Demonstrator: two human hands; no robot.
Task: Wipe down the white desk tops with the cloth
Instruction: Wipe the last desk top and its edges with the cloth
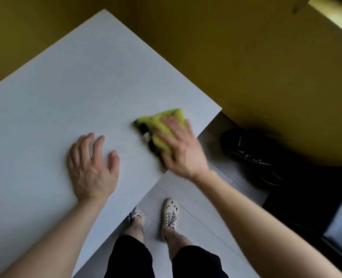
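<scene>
Bare forearms are reaching up from below toward the white desk top (65, 87). The left hand (92, 167) is resting flat on it, fingers spread and straight, holding nothing. The right hand (181, 149) is pressing the yellow-green cloth (164, 125) onto the surface with straight fingers laid over it. The cloth is bunching out beyond the fingertips and past the thumb side, just inside the desk's edge, and the hand is blurring, so a wiping stroke looks to be under way. With the heel of that hand hanging past the edge, a stroke pulled toward the wrist could be dragging the cloth off over the tiled floor (196, 217). The loose bunching could also be leaving patches unwiped beside the fingers.
</scene>
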